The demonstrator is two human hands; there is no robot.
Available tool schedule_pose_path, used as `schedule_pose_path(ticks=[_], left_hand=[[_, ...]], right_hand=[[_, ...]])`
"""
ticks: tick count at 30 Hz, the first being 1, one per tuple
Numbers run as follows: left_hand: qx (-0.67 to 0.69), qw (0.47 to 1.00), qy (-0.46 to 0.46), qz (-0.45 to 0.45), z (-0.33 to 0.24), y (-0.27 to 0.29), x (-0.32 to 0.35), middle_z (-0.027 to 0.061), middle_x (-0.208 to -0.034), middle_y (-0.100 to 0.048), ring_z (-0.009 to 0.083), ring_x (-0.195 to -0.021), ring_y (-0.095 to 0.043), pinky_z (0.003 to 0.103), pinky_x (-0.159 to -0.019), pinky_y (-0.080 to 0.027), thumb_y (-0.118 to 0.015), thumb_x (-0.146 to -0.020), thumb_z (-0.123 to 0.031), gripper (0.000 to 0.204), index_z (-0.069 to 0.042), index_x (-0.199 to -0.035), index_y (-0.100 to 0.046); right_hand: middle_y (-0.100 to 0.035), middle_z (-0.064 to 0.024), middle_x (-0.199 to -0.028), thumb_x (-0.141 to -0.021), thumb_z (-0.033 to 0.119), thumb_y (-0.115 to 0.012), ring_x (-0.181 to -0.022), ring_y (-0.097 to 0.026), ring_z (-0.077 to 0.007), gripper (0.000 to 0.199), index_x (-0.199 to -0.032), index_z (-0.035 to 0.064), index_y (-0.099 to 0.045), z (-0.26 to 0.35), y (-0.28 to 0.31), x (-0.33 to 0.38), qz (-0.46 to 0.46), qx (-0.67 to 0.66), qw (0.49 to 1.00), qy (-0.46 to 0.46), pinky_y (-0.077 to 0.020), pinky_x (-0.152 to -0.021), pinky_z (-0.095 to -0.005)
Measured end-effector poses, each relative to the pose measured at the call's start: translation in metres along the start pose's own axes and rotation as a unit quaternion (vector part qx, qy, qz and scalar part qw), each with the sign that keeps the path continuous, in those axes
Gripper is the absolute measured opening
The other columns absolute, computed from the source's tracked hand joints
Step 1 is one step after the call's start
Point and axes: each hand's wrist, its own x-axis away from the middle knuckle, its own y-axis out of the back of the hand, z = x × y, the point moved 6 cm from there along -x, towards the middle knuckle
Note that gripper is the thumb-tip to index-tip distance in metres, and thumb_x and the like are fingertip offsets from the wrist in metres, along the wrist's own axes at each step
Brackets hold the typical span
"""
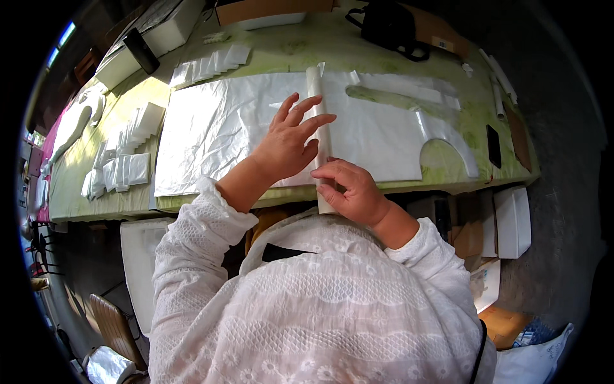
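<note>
A white plastic bag with cut-out handles on its right side lies flat on the table. Across it runs a long pale tube, its near end reaching past the table edge towards my body. My left hand is over the tube's middle with fingers spread, the fingertips on or just above it; contact is hard to tell. Lower down, my right hand has its bent fingers and thumb on the tube near its close end. The creased left part of the bag extends beyond my left wrist.
Folded white packets lie at the left and more at the back. A black cylinder stands by a white box at the far left. A black bag sits at the back, and a dark phone at the right.
</note>
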Motion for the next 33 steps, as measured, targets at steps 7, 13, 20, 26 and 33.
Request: schedule_pose_path(ticks=[7, 13, 20, 26, 33], left_hand=[[0.044, 0.996, 0.060, 0.045, 0.018, -0.028, 0.010, 0.0078, -0.140, -0.062, 0.0398, -0.143, -0.041, 0.053, -0.116, -0.035, -0.075, -0.088, -0.030, 0.026, -0.013, -0.106, -0.074], [0.102, 0.976, 0.190, 0.027, 0.026, -0.003, 0.058, 0.0102, -0.155, -0.049, 0.0402, -0.146, -0.038, 0.048, -0.119, -0.034, -0.074, -0.086, -0.027, 0.046, -0.015, -0.130, -0.067], [0.138, 0.968, 0.209, -0.016, 0.030, 0.001, 0.066, 0.0107, -0.154, -0.050, 0.0357, -0.141, -0.044, 0.047, -0.118, -0.035, -0.073, -0.085, -0.026, 0.045, -0.014, -0.128, -0.068], [0.109, 0.966, 0.232, -0.031, 0.029, 0.010, 0.075, 0.0118, -0.143, -0.058, 0.0347, -0.132, -0.051, 0.047, -0.111, -0.042, -0.072, -0.084, -0.024, 0.042, -0.011, -0.124, -0.070], [0.129, 0.949, 0.268, -0.102, 0.042, 0.045, 0.119, 0.0113, -0.117, -0.067, 0.0334, -0.108, -0.064, 0.043, -0.094, -0.052, -0.067, -0.085, -0.005, 0.024, -0.008, -0.108, -0.072]], right_hand=[[-0.059, -0.0147, -0.132, -0.086, 0.013, -0.074, -0.127, -0.052, -0.0358, 0.032, -0.117, 0.0114, -0.067, -0.053, 0.035, -0.021, -0.151, 0.205, 0.965, -0.059, -0.0449, -0.104, -0.0444], [-0.024, -0.0192, -0.165, -0.089, 0.043, -0.072, -0.152, -0.015, -0.0457, 0.055, -0.140, 0.0254, -0.062, -0.115, 0.026, -0.074, -0.002, 0.384, 0.909, -0.161, -0.0148, -0.122, -0.0633], [-0.019, -0.0168, -0.169, -0.095, 0.058, -0.060, -0.155, -0.010, -0.0431, 0.076, -0.157, 0.0185, -0.040, -0.158, 0.019, -0.137, -0.037, 0.440, 0.840, -0.316, -0.0119, -0.122, -0.0656], [-0.036, -0.0171, -0.161, -0.095, 0.047, -0.066, -0.147, -0.032, -0.0465, 0.067, -0.148, 0.0083, -0.051, -0.035, -0.053, -0.130, 0.009, 0.160, 0.985, 0.065, -0.0264, -0.122, -0.0545], [-0.053, -0.0140, -0.150, -0.094, 0.037, -0.068, -0.148, -0.033, -0.0423, 0.048, -0.132, 0.0085, -0.067, -0.021, -0.096, -0.076, 0.087, 0.171, 0.979, 0.068, -0.0264, -0.122, -0.0538]])
